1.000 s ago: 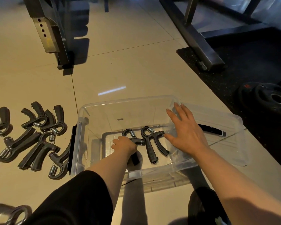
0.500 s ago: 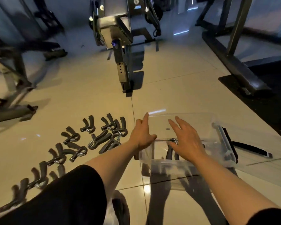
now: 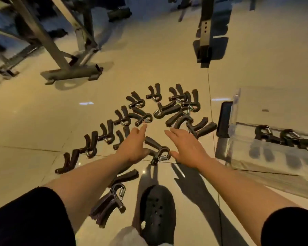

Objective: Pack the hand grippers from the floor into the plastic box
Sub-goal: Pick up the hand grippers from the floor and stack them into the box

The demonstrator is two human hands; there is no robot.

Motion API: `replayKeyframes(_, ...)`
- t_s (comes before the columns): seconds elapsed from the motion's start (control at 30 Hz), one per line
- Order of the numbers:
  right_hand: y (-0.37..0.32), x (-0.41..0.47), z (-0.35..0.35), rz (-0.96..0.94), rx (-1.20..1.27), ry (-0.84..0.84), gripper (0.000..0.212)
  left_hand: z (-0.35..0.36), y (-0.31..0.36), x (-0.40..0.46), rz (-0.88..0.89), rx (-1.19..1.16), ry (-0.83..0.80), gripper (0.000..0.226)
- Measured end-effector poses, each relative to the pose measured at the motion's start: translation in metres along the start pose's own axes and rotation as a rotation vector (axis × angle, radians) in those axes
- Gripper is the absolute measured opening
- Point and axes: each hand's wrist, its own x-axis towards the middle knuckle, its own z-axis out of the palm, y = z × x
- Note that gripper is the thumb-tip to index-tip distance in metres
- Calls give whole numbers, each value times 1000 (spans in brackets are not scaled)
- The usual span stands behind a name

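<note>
**One camera, up on the head**

There is just one view. The camera sits on the person's head and looks forward and down at the floor (image 3: 167, 59). It is wide, so straight lines bend near the edges. Both arms reach out from the bottom, and the left hand (image 3: 133, 148) and right hand (image 3: 187, 148) are close, near the middle. Gym frames (image 3: 48, 41) stand far off at the top.
</note>
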Motion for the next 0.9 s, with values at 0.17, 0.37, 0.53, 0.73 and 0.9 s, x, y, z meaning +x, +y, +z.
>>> replayKeyframes(0.17,5,26,66,-20,-9,-123,67,68,-57,29,-22,-34,-51,89)
replayKeyframes(0.37,25,46,104,36,42,-168,60,116,-75,70,56,27,-53,93)
replayKeyframes(0.53,32,53,121,8,79,-187,60,126,-85,93,188,165,-80,93)
replayKeyframes(0.73,38,62,135,-36,51,-144,58,128,-91,126,261,313,-130,90)
replayKeyframes(0.9,45,64,138,-64,69,-142,60,128,-88,139,272,338,-155,71)
